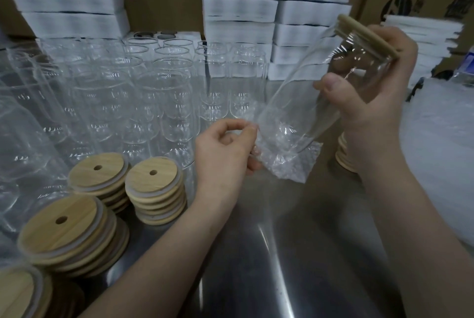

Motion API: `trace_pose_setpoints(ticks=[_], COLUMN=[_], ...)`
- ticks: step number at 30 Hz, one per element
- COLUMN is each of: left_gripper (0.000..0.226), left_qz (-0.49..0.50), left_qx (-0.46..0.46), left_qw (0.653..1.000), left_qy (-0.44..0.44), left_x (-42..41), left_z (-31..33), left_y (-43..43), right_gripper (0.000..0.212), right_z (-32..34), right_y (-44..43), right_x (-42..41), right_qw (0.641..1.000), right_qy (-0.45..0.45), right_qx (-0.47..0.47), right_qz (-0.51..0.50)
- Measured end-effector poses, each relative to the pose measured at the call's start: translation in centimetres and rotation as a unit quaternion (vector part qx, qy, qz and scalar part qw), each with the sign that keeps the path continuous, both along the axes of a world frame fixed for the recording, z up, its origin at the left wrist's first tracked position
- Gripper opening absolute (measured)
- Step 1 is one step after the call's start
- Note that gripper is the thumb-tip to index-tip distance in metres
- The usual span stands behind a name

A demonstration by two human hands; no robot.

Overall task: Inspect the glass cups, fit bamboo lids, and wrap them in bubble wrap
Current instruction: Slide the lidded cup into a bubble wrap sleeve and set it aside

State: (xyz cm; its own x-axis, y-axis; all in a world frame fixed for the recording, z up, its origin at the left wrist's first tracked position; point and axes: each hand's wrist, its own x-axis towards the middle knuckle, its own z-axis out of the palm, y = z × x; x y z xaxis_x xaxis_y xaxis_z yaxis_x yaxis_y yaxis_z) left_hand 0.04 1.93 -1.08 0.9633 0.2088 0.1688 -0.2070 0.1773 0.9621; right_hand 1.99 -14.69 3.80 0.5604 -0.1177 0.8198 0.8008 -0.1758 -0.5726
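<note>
Our right hand (369,102) grips lidded glass cup (295,117), left hand (223,148) pinches bubble wrap (289,166) above steel table (269,253); perhaps foam stacks (238,9) behind.

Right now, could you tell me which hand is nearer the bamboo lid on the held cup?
Right. The right hand grips the cup, fingers touching the bamboo lid; the left hand is down at the cup's base, pinching the bubble wrap.

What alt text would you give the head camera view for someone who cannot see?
A person's right hand holds a tilted glass cup with a bamboo lid on, while the left hand pinches bubble wrap at its base. Empty cups and stacked lids stand at left.
</note>
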Motion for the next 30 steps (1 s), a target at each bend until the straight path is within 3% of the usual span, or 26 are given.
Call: trace_pose_setpoints(ticks=[6,8,12,14,18,22,26,30], left_gripper=[0.002,0.012,0.053,0.062,0.044,0.044,0.034,0.057], left_qz=[0.007,-0.003,-0.033,0.001,0.047,0.061,0.051,0.066], left_qx=[0.012,0.041,0.041,0.062,0.116,0.13,0.109,0.159], left_qw=[0.999,0.998,0.998,0.997,0.987,0.988,0.993,0.985], left_qy=[-0.051,-0.054,-0.032,-0.045,-0.102,-0.058,0.014,0.02], left_x=[-0.4,-0.3,-0.5,-0.7,-0.5,-0.1,0.5,0.9], left_z=[0.4,0.5,0.5,0.2,-0.1,-0.2,-0.4,-0.9], left_y=[-0.3,-0.3,-0.7,-0.8,-0.2,0.0,0.1,0.1], right_gripper=[0.057,0.056,0.055,0.062,0.067,0.068,0.073,0.074], right_z=[-0.1,-0.2,-0.3,-0.3,-0.4,-0.7,-0.6,-0.4], right_y=[0.7,0.9,1.2,1.5,1.3,1.0,1.2,1.5], right_x=[-0.1,-0.2,-0.2,-0.1,0.2,0.2,0.1,-0.3], right_qw=[0.998,0.997,0.985,0.97,0.918,0.865,0.855,0.845], right_qy=[0.007,0.023,0.096,0.153,0.258,0.322,0.332,0.319], right_qx=[0.027,0.042,0.103,0.174,0.301,0.381,0.393,0.416], right_qz=[-0.06,-0.067,-0.104,-0.073,-0.008,0.053,0.069,0.106])
